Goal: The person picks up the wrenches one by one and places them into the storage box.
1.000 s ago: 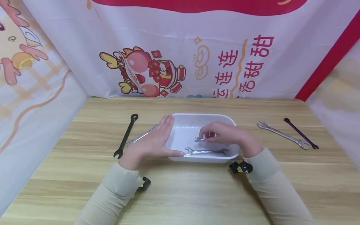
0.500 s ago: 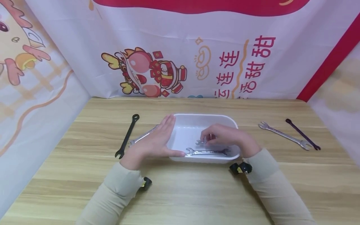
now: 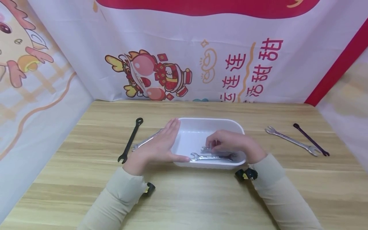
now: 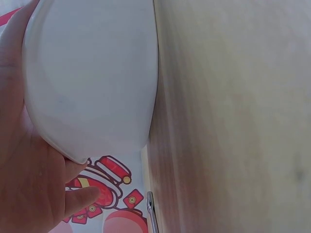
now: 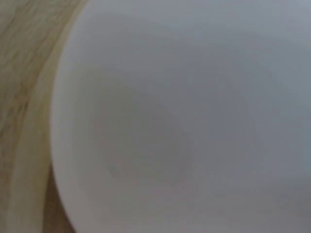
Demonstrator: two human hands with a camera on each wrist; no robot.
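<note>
A white plastic bin [image 3: 198, 119] stands on the table, its side filling much of both wrist views. My left hand [image 3: 159, 145] rests along the bin's left rim, fingers straight and thumb stretched along the front edge. Inside the bin, my right hand [image 3: 227, 141] pinches a small silver wrench [image 3: 205, 149] low over the bottom; the fingers hide most of it. A larger silver open-end wrench [image 3: 212, 157] lies in the bin along the front wall, just nearer than the small one. The right wrist view shows neither hand nor wrench.
Left of the bin lie a black combination wrench [image 3: 131, 140] and a silver wrench [image 3: 147, 139], partly behind my left hand. To the right are a silver open-end wrench [image 3: 292, 140] and a dark, slim wrench [image 3: 311, 139]. A printed cloth [image 3: 218, 28] hangs behind the table.
My right hand has lowered slightly with the small wrench, which now sits closer to the larger wrench at the bin's front. My left hand stays at the rim.
</note>
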